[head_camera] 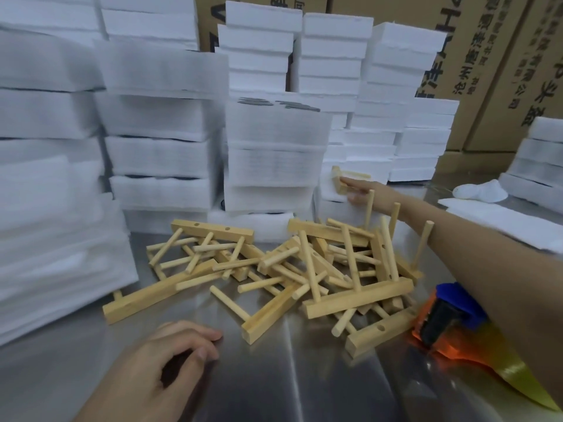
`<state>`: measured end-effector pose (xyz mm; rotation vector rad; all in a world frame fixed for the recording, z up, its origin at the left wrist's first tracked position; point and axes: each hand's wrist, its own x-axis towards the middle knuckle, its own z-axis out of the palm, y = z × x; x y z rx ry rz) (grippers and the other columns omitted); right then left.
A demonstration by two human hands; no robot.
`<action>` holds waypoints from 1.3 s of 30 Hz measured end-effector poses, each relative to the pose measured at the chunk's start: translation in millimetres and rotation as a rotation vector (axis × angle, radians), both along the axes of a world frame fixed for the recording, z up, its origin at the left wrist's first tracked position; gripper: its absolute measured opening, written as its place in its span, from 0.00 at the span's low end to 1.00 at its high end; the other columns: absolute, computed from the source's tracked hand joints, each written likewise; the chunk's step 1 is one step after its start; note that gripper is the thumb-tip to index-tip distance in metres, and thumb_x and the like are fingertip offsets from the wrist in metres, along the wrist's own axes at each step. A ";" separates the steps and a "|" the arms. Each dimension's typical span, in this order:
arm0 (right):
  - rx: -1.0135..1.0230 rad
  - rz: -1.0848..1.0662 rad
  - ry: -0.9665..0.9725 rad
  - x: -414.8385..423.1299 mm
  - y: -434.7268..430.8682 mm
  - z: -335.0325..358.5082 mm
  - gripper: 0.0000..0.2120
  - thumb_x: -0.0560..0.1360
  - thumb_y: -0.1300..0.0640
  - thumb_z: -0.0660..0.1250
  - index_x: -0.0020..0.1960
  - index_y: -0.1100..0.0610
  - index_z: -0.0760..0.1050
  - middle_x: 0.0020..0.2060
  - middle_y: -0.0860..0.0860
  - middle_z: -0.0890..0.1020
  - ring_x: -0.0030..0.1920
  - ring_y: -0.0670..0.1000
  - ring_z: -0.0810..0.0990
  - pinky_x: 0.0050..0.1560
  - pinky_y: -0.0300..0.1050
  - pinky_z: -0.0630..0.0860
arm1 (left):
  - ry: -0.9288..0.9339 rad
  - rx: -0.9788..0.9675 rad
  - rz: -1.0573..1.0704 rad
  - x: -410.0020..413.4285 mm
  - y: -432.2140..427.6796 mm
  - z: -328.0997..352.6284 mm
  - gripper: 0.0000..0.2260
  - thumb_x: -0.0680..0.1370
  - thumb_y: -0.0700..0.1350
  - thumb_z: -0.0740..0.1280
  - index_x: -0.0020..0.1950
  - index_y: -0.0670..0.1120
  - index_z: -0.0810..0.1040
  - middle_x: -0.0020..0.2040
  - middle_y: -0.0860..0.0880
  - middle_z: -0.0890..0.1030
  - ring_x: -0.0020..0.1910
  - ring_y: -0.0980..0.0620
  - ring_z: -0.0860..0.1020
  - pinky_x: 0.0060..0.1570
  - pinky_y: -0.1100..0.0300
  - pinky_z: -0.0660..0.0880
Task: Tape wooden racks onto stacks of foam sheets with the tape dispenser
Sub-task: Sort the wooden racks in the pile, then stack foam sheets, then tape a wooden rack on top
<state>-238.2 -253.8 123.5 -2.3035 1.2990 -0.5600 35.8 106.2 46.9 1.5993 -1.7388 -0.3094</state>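
The right hand (364, 191) reaches to the middle right of the frame, its fingers (347, 180) straight on a wooden rack (336, 175) atop a low foam stack (335, 208). The tape dispenser (447, 315) lies at lower right under that forearm. The left hand (179, 345) rests on the table (274, 376), loosely curled and empty, farther off.

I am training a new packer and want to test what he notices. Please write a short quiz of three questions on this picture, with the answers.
1. True or false: the tape dispenser is in neither hand.
2. What do the fingers of the right hand touch? A) the tape dispenser B) a wooden rack on top of a foam stack C) nothing at all
3. Fill in: the loose pile of wooden racks lies on the metal ____.

Key: 1 true, it lies under the right forearm; 2 B; 3 table.
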 end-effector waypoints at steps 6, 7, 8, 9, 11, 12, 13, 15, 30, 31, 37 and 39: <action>-0.058 -0.004 0.341 6.2 18.2 13.8 0.28 0.80 0.65 0.59 0.78 0.58 0.52 0.76 0.57 0.59 0.75 0.57 0.58 0.74 0.48 0.53 | -0.039 0.013 0.014 -4.0 8.0 2.6 0.12 0.76 0.40 0.67 0.38 0.55 0.82 0.51 0.69 0.79 0.53 0.70 0.75 0.52 0.79 0.65; -0.042 -0.012 0.397 8.0 24.9 24.6 0.29 0.79 0.68 0.58 0.77 0.57 0.55 0.76 0.57 0.59 0.75 0.57 0.59 0.73 0.48 0.55 | -0.027 0.021 0.009 -4.4 9.7 4.5 0.12 0.77 0.40 0.66 0.39 0.55 0.81 0.50 0.67 0.80 0.54 0.69 0.75 0.54 0.77 0.66; -0.060 -0.021 0.425 10.1 34.1 37.4 0.29 0.77 0.71 0.56 0.76 0.56 0.61 0.76 0.57 0.60 0.74 0.58 0.60 0.71 0.47 0.57 | -0.020 0.025 0.009 -4.5 10.3 5.9 0.11 0.78 0.41 0.65 0.40 0.56 0.80 0.50 0.65 0.81 0.54 0.67 0.76 0.56 0.73 0.68; -0.123 -0.023 0.436 12.2 46.0 50.5 0.29 0.76 0.73 0.54 0.73 0.55 0.67 0.75 0.57 0.61 0.74 0.58 0.61 0.70 0.47 0.59 | -0.019 0.037 0.016 -4.2 10.2 7.0 0.11 0.79 0.42 0.64 0.41 0.57 0.80 0.50 0.64 0.81 0.54 0.66 0.76 0.57 0.69 0.69; -0.303 -0.094 0.406 19.3 78.4 80.2 0.26 0.75 0.72 0.53 0.67 0.55 0.75 0.73 0.59 0.66 0.70 0.60 0.67 0.65 0.45 0.64 | -0.034 0.046 0.042 -4.2 8.7 7.4 0.11 0.79 0.44 0.63 0.42 0.57 0.79 0.52 0.62 0.81 0.55 0.64 0.76 0.57 0.65 0.70; -0.386 -0.170 0.361 25.5 99.3 92.1 0.24 0.75 0.71 0.54 0.64 0.56 0.77 0.70 0.59 0.70 0.67 0.61 0.70 0.62 0.45 0.67 | -0.044 0.036 0.061 -4.6 8.6 6.3 0.11 0.79 0.44 0.62 0.41 0.57 0.78 0.52 0.61 0.82 0.54 0.63 0.77 0.57 0.65 0.70; -0.509 -0.212 0.271 31.4 122.1 99.3 0.22 0.75 0.69 0.55 0.62 0.56 0.79 0.66 0.59 0.75 0.64 0.60 0.73 0.61 0.47 0.71 | -0.053 0.014 0.078 -5.4 8.2 5.0 0.10 0.79 0.44 0.62 0.42 0.56 0.79 0.52 0.59 0.82 0.54 0.61 0.77 0.55 0.65 0.70; -0.685 -0.157 -0.105 48.6 178.3 95.6 0.21 0.73 0.66 0.55 0.55 0.54 0.82 0.53 0.54 0.83 0.55 0.56 0.80 0.55 0.51 0.77 | -0.112 -0.040 0.085 -9.4 8.0 4.5 0.09 0.79 0.42 0.63 0.44 0.49 0.82 0.50 0.53 0.84 0.52 0.55 0.79 0.53 0.63 0.70; -0.907 0.331 -0.239 116.7 285.0 -25.0 0.11 0.68 0.68 0.63 0.46 0.60 0.81 0.48 0.55 0.82 0.47 0.58 0.81 0.35 0.47 0.78 | -0.354 -0.439 0.557 41.9 25.6 23.4 0.16 0.72 0.34 0.66 0.59 0.39 0.77 0.58 0.40 0.73 0.53 0.39 0.73 0.47 0.47 0.74; -0.896 0.253 -0.189 119.0 269.3 -12.5 0.16 0.68 0.70 0.64 0.53 0.60 0.80 0.56 0.58 0.79 0.55 0.60 0.79 0.42 0.51 0.79 | -0.317 -0.402 0.521 35.9 21.5 23.0 0.15 0.72 0.35 0.66 0.59 0.40 0.76 0.58 0.40 0.70 0.50 0.40 0.74 0.42 0.49 0.76; -0.770 -0.193 0.167 133.6 161.8 71.2 0.37 0.75 0.69 0.59 0.79 0.55 0.46 0.78 0.57 0.45 0.77 0.60 0.40 0.74 0.63 0.41 | -0.452 -0.313 0.276 35.6 11.7 12.8 0.16 0.72 0.39 0.68 0.59 0.44 0.74 0.53 0.48 0.67 0.36 0.47 0.73 0.30 0.60 0.66; -0.645 -0.213 0.238 140.3 141.6 90.2 0.34 0.78 0.63 0.62 0.78 0.52 0.49 0.76 0.56 0.51 0.77 0.59 0.45 0.70 0.72 0.39 | -0.399 -0.260 0.318 42.9 11.6 10.6 0.13 0.74 0.41 0.66 0.58 0.46 0.75 0.53 0.50 0.67 0.38 0.49 0.73 0.32 0.58 0.67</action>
